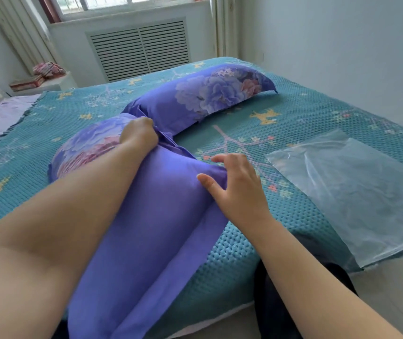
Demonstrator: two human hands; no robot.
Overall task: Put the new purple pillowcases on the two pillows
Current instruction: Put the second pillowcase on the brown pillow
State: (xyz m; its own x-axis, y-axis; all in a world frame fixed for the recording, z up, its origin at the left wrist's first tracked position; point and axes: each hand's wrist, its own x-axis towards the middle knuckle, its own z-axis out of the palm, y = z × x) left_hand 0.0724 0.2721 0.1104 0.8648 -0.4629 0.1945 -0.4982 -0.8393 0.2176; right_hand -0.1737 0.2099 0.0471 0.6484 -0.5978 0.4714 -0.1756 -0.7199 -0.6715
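Two pillows in purple floral pillowcases lie on the bed. The far pillow (pixel 203 96) rests across the middle of the bed. The near pillow (pixel 151 216) runs from the bed's front edge toward the far one. My left hand (pixel 138 135) grips bunched purple fabric at the near pillow's far end, fingers curled into it. My right hand (pixel 234 184) lies on the pillow's right edge with fingers spread and straight, the thumb on the fabric.
A teal patterned bedspread (pixel 293 133) covers the bed. A clear plastic bag (pixel 357 187) lies flat at the right, reaching the bed's edge. A bedside ledge with red items (pixel 41 74) stands at the back left, below a window and a radiator grille (pixel 139 50).
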